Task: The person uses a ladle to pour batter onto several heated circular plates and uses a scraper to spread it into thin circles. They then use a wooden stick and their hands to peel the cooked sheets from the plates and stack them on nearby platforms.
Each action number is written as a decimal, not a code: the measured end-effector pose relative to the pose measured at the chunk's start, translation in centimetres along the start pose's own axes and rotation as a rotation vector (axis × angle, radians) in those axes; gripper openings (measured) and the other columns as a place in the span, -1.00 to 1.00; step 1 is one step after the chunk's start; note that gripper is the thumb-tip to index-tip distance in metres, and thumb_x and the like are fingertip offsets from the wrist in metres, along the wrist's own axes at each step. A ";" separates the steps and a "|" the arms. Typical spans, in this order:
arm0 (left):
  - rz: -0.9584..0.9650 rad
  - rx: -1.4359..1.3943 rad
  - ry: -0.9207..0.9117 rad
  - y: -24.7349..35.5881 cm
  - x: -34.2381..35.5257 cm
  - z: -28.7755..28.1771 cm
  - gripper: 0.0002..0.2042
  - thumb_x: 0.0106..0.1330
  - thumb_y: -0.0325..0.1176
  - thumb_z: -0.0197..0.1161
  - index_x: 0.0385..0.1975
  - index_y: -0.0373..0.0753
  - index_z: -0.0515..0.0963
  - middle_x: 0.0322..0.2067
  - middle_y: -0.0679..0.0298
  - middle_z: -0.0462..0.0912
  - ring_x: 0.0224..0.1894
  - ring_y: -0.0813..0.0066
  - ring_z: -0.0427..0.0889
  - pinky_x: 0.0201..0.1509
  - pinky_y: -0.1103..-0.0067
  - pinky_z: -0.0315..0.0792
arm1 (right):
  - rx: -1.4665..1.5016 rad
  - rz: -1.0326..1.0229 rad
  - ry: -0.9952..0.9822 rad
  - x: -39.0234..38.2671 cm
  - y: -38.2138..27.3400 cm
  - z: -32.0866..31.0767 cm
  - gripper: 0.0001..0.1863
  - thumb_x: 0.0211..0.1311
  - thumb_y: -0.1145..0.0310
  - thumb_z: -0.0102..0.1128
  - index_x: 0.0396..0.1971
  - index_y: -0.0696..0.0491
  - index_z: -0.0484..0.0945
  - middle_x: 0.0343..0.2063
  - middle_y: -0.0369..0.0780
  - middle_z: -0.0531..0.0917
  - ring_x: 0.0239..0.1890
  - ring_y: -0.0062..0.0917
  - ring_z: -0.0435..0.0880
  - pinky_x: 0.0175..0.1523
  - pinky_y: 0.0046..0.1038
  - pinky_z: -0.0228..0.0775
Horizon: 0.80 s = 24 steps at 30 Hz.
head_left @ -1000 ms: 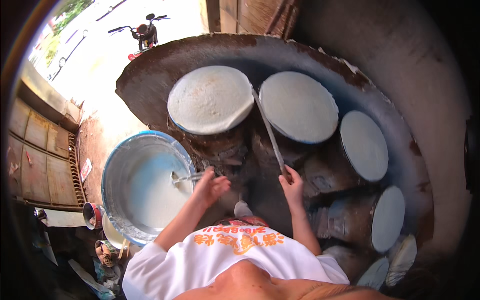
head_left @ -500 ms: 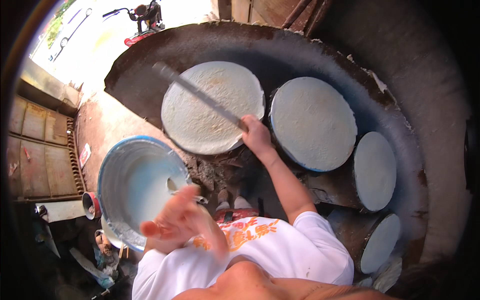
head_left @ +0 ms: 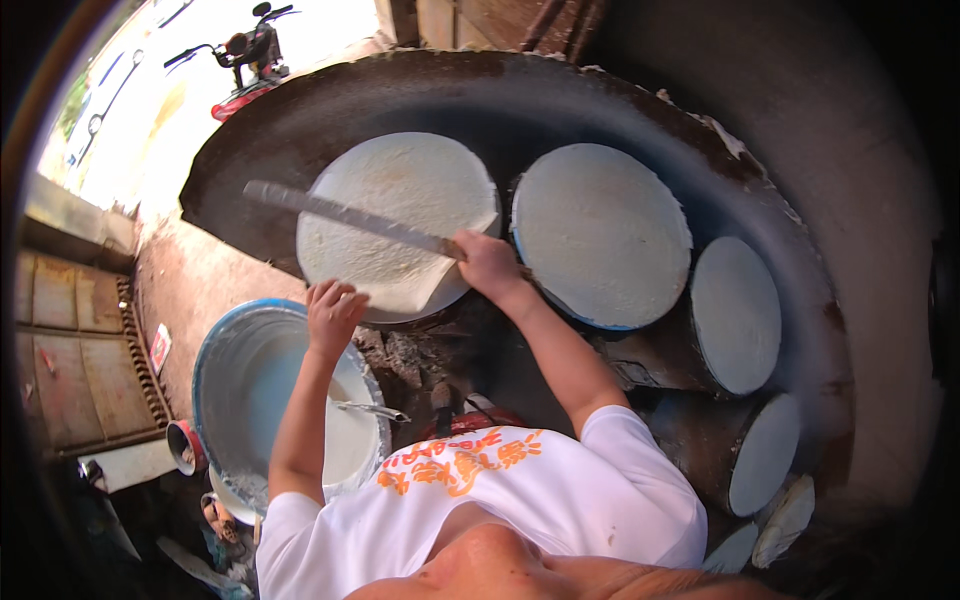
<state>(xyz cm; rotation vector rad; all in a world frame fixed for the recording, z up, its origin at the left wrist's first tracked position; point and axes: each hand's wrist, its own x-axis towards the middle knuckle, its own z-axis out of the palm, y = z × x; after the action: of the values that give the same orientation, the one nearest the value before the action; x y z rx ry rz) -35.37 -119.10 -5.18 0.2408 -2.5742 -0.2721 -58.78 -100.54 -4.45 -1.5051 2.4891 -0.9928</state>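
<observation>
Evidently, the right hand is gripping a long, flat grey blade across the round off-white pancake at upper centre-left, whose lower edge, beside the curled left hand (pinch unclear), is probably needing gentle lifting.

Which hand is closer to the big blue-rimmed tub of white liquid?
Left. The left hand is near the far rim of the tub, its forearm crossing over it; the right hand is farther right, gripping the long flat stick.
</observation>
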 end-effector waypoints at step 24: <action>0.414 -0.207 0.174 16.7 20.7 1.4 -0.87 0.00 -0.46 0.37 -0.42 -0.10 0.66 -0.38 0.31 0.59 -0.21 0.31 0.54 -0.16 0.42 0.44 | 0.086 0.369 0.633 -7.7 7.0 -23.6 -0.86 0.02 0.50 0.10 -0.40 0.03 0.61 -0.53 -0.10 0.64 -0.41 -0.27 0.66 -0.33 -0.32 0.47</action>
<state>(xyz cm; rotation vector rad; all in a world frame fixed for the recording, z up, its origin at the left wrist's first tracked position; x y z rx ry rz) -55.44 -107.45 7.89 -0.3273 -2.3334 -0.3410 -68.95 -80.56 8.24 -0.7236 2.9039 -1.6605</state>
